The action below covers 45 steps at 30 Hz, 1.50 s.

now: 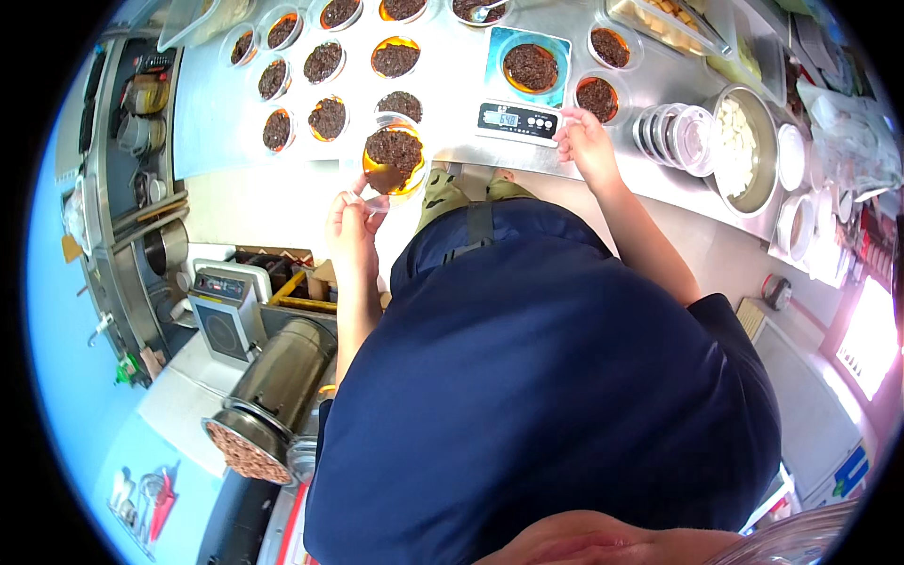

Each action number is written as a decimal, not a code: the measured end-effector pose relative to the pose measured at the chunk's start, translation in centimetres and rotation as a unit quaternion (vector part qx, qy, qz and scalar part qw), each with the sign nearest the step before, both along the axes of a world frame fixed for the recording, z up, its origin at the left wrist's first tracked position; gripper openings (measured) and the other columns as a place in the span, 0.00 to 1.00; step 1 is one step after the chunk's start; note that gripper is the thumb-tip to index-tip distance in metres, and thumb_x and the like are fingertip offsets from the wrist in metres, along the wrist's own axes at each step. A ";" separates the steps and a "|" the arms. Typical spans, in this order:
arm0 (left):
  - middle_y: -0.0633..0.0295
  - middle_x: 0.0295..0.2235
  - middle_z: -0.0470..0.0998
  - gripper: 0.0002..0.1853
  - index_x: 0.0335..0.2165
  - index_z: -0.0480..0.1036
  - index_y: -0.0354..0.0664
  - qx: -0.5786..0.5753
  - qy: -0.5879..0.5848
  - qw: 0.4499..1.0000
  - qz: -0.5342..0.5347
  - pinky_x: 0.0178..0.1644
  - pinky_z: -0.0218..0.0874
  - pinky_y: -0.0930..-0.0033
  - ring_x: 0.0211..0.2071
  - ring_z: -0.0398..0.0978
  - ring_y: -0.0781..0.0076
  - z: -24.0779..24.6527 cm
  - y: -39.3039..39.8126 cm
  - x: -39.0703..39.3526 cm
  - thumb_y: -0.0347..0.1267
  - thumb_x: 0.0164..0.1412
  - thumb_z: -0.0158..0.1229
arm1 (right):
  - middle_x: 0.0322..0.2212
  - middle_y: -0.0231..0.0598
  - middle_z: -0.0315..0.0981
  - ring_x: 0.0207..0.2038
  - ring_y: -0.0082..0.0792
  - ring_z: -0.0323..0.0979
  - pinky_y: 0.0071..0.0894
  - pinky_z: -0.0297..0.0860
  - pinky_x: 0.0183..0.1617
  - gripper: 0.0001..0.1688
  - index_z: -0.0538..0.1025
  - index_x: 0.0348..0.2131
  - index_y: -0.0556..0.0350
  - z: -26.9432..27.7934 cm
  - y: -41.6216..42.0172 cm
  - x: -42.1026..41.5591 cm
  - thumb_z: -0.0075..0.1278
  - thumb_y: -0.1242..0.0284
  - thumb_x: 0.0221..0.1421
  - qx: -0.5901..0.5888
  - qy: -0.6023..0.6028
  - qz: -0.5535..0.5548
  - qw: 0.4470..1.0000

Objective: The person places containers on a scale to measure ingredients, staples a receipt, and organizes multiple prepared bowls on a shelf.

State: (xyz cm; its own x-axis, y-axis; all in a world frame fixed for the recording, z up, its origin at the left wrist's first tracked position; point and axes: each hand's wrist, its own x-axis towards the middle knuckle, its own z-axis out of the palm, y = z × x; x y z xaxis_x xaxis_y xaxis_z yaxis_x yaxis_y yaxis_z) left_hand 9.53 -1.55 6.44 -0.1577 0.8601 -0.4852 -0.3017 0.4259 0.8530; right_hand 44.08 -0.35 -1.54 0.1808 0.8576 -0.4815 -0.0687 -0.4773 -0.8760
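Note:
My left hand (355, 224) grips the rim of a clear round plastic container (393, 157) of dark, chunky paste in orange oil, held just over the front edge of the steel table. At the right corner of a digital kitchen scale (519, 122) is my right hand (586, 145), fingers slightly apart, with nothing in it; whether it touches the scale is unclear. Another filled container (530, 68) sits on the scale's platform, and the display is lit. To the left, several like containers (324, 62) stand in rows. Two more, one of them a filled tub (597, 99), stand right of the scale.
Right of the tubs lie a stack of clear plastic lids (681, 140) and a steel bowl of white cubes (734, 148). A spoon (486, 13) rests in a container at the back. Clear bins (671, 25) stand back right. A shelf rack (116, 162) is at far left.

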 end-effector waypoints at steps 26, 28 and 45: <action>0.54 0.47 0.69 0.12 0.37 0.67 0.32 0.007 -0.005 0.974 -0.225 0.42 0.67 0.70 0.36 0.73 0.70 -1.4 10.7 -0.1 0.28 0.58 0.43 | 0.20 0.35 0.68 0.17 0.20 0.65 0.22 0.69 0.24 0.23 0.62 0.54 0.54 -1.0 -9.0 0.3 0.34 0.72 0.59 -0.051 -0.032 -0.312 0.948; 0.53 0.46 0.69 0.09 0.33 0.67 0.33 0.003 0.014 0.963 -0.271 0.42 0.67 0.71 0.38 0.73 0.70 -2.4 12.1 2.2 0.28 0.58 0.44 | 0.20 0.35 0.68 0.17 0.21 0.65 0.22 0.69 0.24 0.23 0.61 0.54 0.54 -2.3 -10.4 1.1 0.34 0.72 0.59 -0.065 -0.046 -0.334 0.939; 0.58 0.26 0.74 0.17 0.28 0.70 0.32 0.016 0.168 0.883 -0.437 0.34 0.66 0.77 0.27 0.74 0.76 -9.1 17.2 13.6 0.38 0.60 0.48 | 0.24 0.39 0.70 0.22 0.23 0.65 0.23 0.69 0.27 0.24 0.56 0.55 0.54 -3.0 -10.7 2.1 0.33 0.66 0.61 -0.095 0.037 -0.370 0.923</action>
State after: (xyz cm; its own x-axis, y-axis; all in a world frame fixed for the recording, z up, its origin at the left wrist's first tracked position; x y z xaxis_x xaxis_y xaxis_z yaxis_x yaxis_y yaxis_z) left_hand 23.09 15.67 -2.71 0.4442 0.7365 -0.5102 0.4026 0.3447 0.8480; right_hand 46.14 -11.01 -4.54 0.6441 0.4107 -0.6453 -0.4941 -0.4207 -0.7609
